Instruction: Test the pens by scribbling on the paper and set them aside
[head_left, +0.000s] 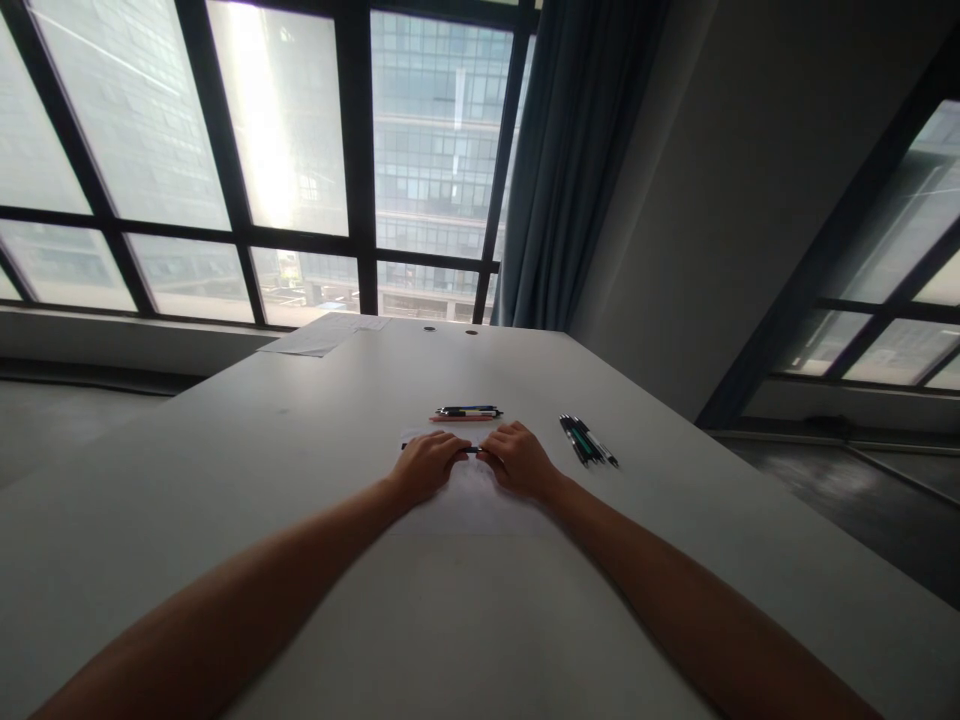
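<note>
Head view: a dark pen [472,450] lies crosswise between the two hands, over a white sheet [476,512] near the middle of the table [285,520]. The fingers of the left hand [431,465] are curled close together, pinching the pen; the right hand [517,460] has its thumb and fingers pinched on the pen's right end, with a short piece showing between the hands. Whether the hands touch the sheet, I cannot tell.

Just beyond the hands, on the far side, a row of pens [469,412] lies crosswise, leaving only a narrow strip before the fingertips. Near the right hand but apart from it, a second group of pens [589,442] lies slanted, well inside the table's right edge. White tabletop stretches widely from the sheet to the left edge, and more runs between the sheet and the near side, flanked by the forearms.

Farther off, papers [322,337] reach the far left edge, and two small discs [472,332] sit near the far edge. A blue curtain [562,150] and windows [439,130] stand beyond.
</note>
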